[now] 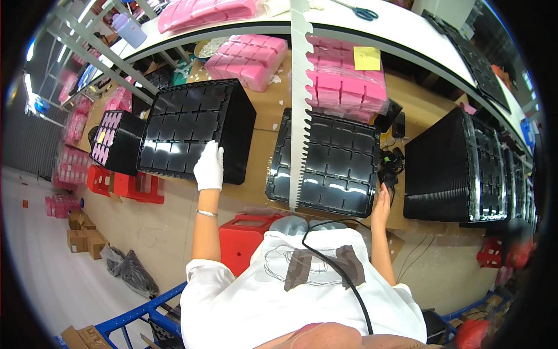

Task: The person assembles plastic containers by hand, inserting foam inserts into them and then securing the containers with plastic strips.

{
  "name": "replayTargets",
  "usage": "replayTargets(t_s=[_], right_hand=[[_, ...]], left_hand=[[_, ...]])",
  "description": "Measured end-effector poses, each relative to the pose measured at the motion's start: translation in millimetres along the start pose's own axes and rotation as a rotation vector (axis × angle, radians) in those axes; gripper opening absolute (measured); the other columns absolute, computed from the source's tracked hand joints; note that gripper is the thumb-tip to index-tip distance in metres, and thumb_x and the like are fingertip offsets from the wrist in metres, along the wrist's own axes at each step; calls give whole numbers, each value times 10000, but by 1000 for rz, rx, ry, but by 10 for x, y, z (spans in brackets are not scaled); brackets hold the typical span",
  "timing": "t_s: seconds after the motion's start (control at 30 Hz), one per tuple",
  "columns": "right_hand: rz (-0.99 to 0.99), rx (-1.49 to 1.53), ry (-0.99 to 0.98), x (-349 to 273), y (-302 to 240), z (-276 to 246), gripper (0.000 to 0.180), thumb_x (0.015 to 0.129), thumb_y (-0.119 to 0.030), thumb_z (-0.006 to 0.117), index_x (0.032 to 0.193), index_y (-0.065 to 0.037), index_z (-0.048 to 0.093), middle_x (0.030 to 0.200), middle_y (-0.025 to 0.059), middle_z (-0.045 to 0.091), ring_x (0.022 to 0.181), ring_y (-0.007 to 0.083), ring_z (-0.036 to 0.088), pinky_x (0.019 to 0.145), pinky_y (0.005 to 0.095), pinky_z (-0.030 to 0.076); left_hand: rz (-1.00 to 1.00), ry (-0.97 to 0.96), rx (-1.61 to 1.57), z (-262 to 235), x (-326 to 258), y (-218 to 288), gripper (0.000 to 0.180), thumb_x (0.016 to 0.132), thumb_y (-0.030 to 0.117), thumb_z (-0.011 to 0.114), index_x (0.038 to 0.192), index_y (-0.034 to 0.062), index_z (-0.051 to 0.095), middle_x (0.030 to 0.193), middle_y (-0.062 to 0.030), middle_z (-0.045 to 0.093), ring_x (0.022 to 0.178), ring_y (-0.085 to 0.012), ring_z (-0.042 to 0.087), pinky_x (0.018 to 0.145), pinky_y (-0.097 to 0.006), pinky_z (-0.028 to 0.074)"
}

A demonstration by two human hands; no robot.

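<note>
My left hand [209, 167], in a white glove, rests at the near right edge of a tall stack of black plastic trays [186, 122]. Its fingers reach forward over the top tray, without a visible grip. In front of me lies a lower stack of black compartment trays [340, 154], glossy on top. Bare and with fingers stretched out, my right hand [381, 209] is held on edge beside that stack's near right corner. Whether it touches the trays I cannot tell. A pale toothed strip [300, 104] crosses the view in front of the middle stack.
Pink packed trays [343, 81] with a yellow note stand behind the middle stack, another pink pile [247, 61] to their left. Black cables [392, 163] lie right of it. A tall black tray stack [447, 168] stands farther right. Red stools [247, 238] are below the table edge.
</note>
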State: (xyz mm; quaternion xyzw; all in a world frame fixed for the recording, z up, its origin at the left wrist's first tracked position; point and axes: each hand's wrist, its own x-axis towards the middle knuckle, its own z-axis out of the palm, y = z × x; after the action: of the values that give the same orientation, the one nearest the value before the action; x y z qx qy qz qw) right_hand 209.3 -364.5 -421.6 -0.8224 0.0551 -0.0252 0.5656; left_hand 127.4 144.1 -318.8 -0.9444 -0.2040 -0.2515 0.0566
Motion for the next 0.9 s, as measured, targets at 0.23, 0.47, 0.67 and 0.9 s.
replayTargets(t_s=[0.23,0.47,0.67,0.9], right_hand=[[34,144,-53,115,83,128,488,1079,-378,385,1406,-37,508,1425,100,509,1301,204,484,1057,355,408],[-249,-20,-172,181,-380,578,298,1018,-158,534,1274,-17,595,1248,101,614,1150,193,584,969,299,460],[-31,320,-866,-142,-481,1416,283,931,-101,651,1203,-25,633,1084,94,698,978,161,667,849,279,526],[136,140,-965,-421,-443,1714,182,857,-133,777,953,-12,679,807,3,681,728,43,598,679,211,487]], left_hand=[[54,-45,-91,127,89,21,364,955,331,611,1228,92,624,1208,-90,672,850,-295,699,743,-390,567],[168,-209,-629,-395,134,661,483,758,330,815,1082,5,666,1092,-178,666,1024,-352,632,910,-409,507],[-291,-900,-1225,270,-875,1315,242,899,245,709,1052,58,723,855,-27,695,669,-69,561,629,-232,473],[-853,-586,-1526,517,-974,1244,156,938,172,671,969,20,671,818,-28,661,648,-52,533,591,-209,430]])
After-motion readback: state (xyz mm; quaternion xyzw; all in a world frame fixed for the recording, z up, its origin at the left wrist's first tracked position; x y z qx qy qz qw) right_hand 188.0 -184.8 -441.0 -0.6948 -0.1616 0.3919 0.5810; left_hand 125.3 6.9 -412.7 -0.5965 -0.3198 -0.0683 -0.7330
